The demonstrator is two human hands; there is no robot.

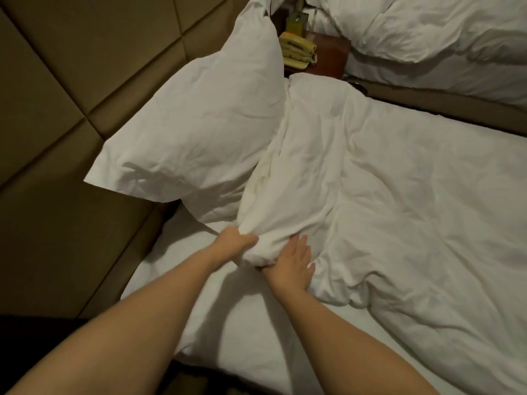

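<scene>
A crumpled white duvet [399, 195] covers most of the bed. My left hand [236, 243] grips a bunched corner of the duvet near the head end. My right hand [293, 266] lies just to its right, fingers straight and spread, pressing on the same bunched fabric. A large white pillow [199, 132] leans against the padded headboard [71, 95], just above the gripped corner. Below my hands the white bed sheet [222, 315] is bare.
A dark wooden nightstand [330, 55] stands between the beds with a yellowish telephone [298, 49] and a green box [296, 22] on it. A second bed with rumpled white bedding [442, 32] is at the top right. The padded wall fills the left side.
</scene>
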